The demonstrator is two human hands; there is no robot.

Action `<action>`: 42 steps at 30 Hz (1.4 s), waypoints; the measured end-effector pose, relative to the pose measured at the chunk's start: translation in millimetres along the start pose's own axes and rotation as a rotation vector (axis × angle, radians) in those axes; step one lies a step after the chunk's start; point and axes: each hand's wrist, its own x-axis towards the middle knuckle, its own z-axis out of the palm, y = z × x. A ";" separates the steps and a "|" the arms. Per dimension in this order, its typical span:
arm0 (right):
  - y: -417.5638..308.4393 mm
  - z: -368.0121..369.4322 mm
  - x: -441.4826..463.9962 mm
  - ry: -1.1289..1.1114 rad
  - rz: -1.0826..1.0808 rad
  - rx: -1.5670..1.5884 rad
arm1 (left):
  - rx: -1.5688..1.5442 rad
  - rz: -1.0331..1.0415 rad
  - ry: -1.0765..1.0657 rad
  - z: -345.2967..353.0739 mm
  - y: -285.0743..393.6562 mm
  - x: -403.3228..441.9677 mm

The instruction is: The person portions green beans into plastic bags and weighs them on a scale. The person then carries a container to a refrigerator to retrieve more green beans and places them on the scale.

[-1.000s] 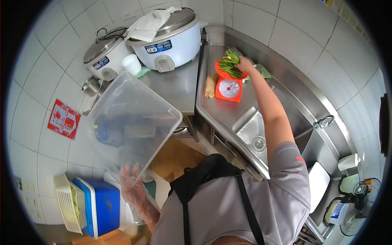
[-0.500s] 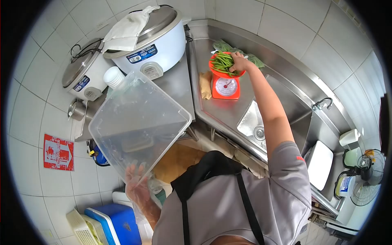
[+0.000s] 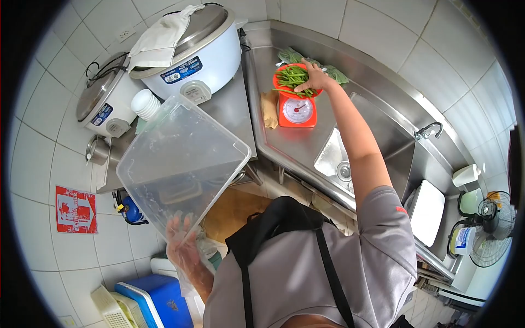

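Note:
My left hand, in a clear plastic glove, grips the lower corner of a large clear plastic bin, which is held tilted in front of the counter. My right hand is bare and lies with spread fingers over green beans. The beans fill the orange bowl of a kitchen scale with a round white dial. Some beans poke over the bowl's rim. Behind the bowl lies a clear bag with green contents. A crumpled tan item rests left of the scale.
Two rice cookers stand at the left, one with a white cloth on it. Stacked white cups are behind the bin. A sink with a faucet lies right. A blue cooler is on the floor.
My right hand has shifted over the beans, its fingers now more spread and higher on the bowl. The left hand still holds the bin. The whole view has shifted slightly.

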 end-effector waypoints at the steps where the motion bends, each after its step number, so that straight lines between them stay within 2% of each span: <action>1: -0.6 0.3 -0.8 0.007 0.001 -0.001 | 0.025 0.002 0.013 0.1 -0.2 0.4; 11: 5.9 -8.7 0.9 -0.046 -0.052 0.093 | -0.084 -0.101 -0.035 7.4 -2.1 8.2; 22: -5.5 -12.9 -12.6 -0.025 0.004 -0.020 | -0.167 -0.149 -0.077 1.6 -7.2 8.0; 29: -14.6 -23.7 -26.6 0.142 -0.058 -0.016 | -0.073 -0.130 -0.040 7.3 -9.1 6.6; 33: -20.8 -41.9 -49.3 0.433 -0.182 0.002 | 0.010 -0.095 -0.049 9.2 -10.7 7.9; 37: -22.2 -70.1 -91.4 0.570 -0.232 0.264 | 0.034 -0.074 -0.139 18.0 -15.1 13.2; 41: -13.2 -91.2 -150.1 0.459 -0.257 0.706 | 0.071 -0.118 -0.186 55.1 -19.3 20.4; 42: -16.2 -96.4 -174.5 0.337 -0.319 0.780 | 0.054 -0.147 -0.218 71.1 -20.3 21.1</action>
